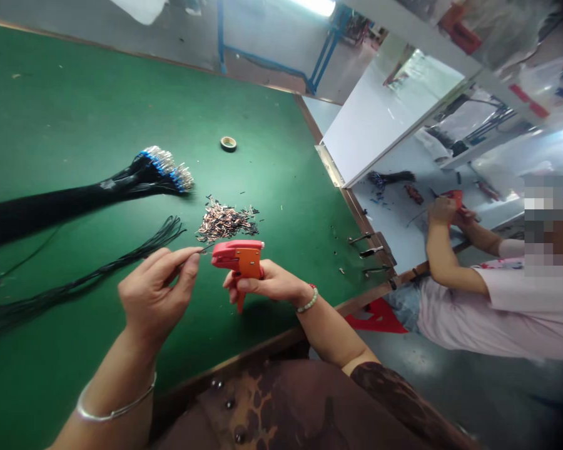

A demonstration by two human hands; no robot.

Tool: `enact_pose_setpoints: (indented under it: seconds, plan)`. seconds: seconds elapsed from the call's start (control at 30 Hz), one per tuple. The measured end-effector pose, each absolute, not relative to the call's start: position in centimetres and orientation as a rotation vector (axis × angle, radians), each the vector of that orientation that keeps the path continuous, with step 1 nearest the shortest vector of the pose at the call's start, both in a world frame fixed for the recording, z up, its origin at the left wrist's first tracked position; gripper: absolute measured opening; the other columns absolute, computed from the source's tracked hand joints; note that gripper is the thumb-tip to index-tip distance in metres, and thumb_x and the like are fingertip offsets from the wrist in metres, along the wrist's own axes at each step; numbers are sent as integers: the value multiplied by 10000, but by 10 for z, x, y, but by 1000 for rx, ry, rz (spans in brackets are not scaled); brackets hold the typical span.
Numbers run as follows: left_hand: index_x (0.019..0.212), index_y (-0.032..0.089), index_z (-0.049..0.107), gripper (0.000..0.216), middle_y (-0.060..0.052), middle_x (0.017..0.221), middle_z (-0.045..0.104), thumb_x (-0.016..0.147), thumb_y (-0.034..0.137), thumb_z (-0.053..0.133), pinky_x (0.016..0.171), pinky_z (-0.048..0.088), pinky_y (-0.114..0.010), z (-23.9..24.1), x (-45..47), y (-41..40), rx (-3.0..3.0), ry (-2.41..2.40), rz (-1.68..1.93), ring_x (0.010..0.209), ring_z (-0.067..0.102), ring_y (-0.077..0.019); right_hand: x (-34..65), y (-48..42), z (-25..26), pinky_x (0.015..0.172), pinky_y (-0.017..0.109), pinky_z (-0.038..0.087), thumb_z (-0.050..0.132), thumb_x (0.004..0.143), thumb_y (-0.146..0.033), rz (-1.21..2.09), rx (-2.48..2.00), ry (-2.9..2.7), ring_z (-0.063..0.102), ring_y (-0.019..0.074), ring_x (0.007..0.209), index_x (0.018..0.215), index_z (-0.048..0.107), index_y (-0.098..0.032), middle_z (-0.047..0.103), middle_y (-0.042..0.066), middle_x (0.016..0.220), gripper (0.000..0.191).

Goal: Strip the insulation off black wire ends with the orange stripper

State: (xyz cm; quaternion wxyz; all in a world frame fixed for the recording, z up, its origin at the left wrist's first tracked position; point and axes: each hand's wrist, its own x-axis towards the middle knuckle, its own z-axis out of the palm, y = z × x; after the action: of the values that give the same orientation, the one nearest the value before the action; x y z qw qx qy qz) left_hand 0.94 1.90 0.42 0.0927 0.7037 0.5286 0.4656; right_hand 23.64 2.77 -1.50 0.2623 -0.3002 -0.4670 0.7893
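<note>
Between thumb and fingers, my left hand (162, 290) pinches a thin black wire (207, 247). The wire's end points at the jaws of a red and orange wire stripper (239, 255), which my right hand (267, 282) grips by its handles. Whether the tip is inside the jaws I cannot tell. Just beyond the tool lies a heap of cut wire ends (228, 220), copper and black. A loose bundle of black wires (117, 265) runs along the table at my left. Behind it rests a thicker black wire bundle (75, 203) with blue and silver terminals (169, 167).
A roll of tape (228, 144) lies on the green table (122, 106). Metal clamps (373, 252) sit at its right edge, near a white panel (394, 106). At the neighbouring bench on the right, a co-worker (502, 294) holds another red tool.
</note>
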Motion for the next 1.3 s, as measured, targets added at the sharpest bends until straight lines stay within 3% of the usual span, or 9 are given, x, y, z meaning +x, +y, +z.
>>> enact_pose_setpoints:
  seconds: [0.17,0.43,0.63,0.83,1.13,1.3]
  plan:
    - [922,213,734,100,36,727,624,972,233,650,566,402,-250,3,9,18,2053,1493,1390,575,515,-89,236,28,-15,870,390,638,854,822,-536,2237,-758,-1143,769,211,906,1110,713,-122,780,104,978,524]
    - [871,211,712,107,45,703,613,958,221,650,539,391,-246,6,7,17,2046,1434,1378,547,497,-77,235,28,-17,735,315,644,859,839,-457,2203,-777,-1168,734,159,798,1108,715,-124,740,42,879,452]
    - [868,201,715,109,41,722,632,957,222,656,537,389,-235,5,6,17,2035,1393,1333,558,501,-69,235,27,-19,722,318,644,893,804,-420,2203,-816,-1190,726,154,764,1113,707,-128,730,31,877,464]
    - [873,206,741,101,58,683,602,937,233,669,519,390,-213,7,4,18,1962,1303,1309,529,483,-57,235,26,-26,712,333,633,855,852,-451,2186,-768,-1234,712,159,713,1085,698,-120,707,24,800,434]
    - [860,244,790,134,36,698,681,912,272,669,529,435,-222,7,0,21,1965,1276,1246,544,564,-87,232,28,-25,695,293,623,822,898,-412,2172,-712,-1278,680,137,730,960,675,-134,661,6,791,321]
    - [868,259,792,130,48,688,664,914,262,670,491,408,-219,9,-2,20,1932,1247,1227,498,513,-77,229,26,-26,615,269,597,824,886,-444,2174,-761,-1278,659,135,668,956,664,-144,650,-11,717,346]
